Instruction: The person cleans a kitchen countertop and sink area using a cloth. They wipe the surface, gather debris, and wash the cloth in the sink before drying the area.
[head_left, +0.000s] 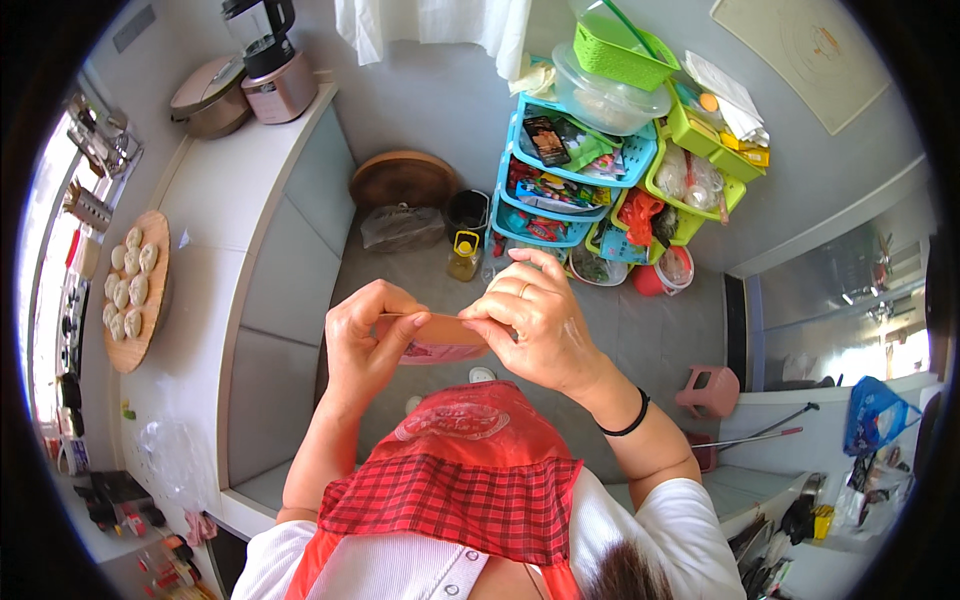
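In front of my red apron (450, 427), both hands hold a small flat packet (442, 341) by its upper edge. The packet is brownish at the top and pink with a printed pattern lower down. My left hand (367, 345) pinches its left end between thumb and fingers. At the right part of the same edge, my right hand (529, 322) pinches with thumb and index finger, close to the left thumb. Whether the packet is torn cannot be seen.
On the white counter (202, 195) at left lies a round wooden board (154, 307) with several dumplings or buns. A blender (274, 82) and rice cooker (214, 97) stand behind. Plastic basket shelves (577, 176) stand ahead; an oil jug (463, 259) is on the floor, a pink stool (707, 391) at right.
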